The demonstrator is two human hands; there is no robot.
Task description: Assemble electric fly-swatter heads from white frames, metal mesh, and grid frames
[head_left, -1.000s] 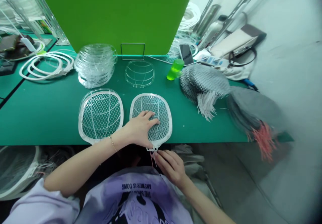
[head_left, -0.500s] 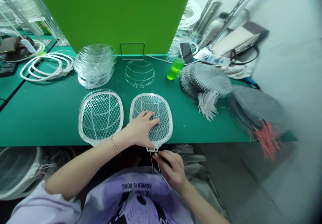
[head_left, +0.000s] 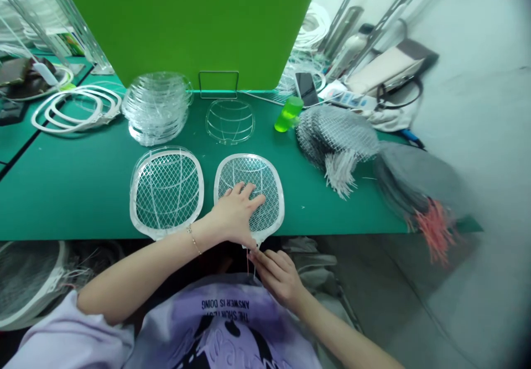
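Note:
My left hand (head_left: 235, 214) lies spread on the grey mesh of a white-framed mosquito swatter head (head_left: 280, 197), with its thumb reaching down to the narrow neck. At that neck, just beyond the table's front edge, my right hand (head_left: 280, 277) pinches a thin white wire (head_left: 254, 273); the fingers partly cover the spot. A thin red wire (head_left: 248, 261) hangs beside it. Left of my left hand is a second mesh swatter head (head_left: 166, 189) with a clear ribbed guard over it, its lower edge partly behind my forearm.
Behind are a clear guard (head_left: 230, 121) and a stack of clear guards (head_left: 156, 109). Mesh pieces with white strands (head_left: 338, 131) and grey ones with red strands (head_left: 418, 181) lie right. A green cylinder (head_left: 289, 114), phone (head_left: 306, 88) and white rings (head_left: 77, 109) surround the green board (head_left: 186, 26).
My right hand has shifted slightly up and left, closer to the swatter's neck and my left thumb. My left hand stays spread on the mesh.

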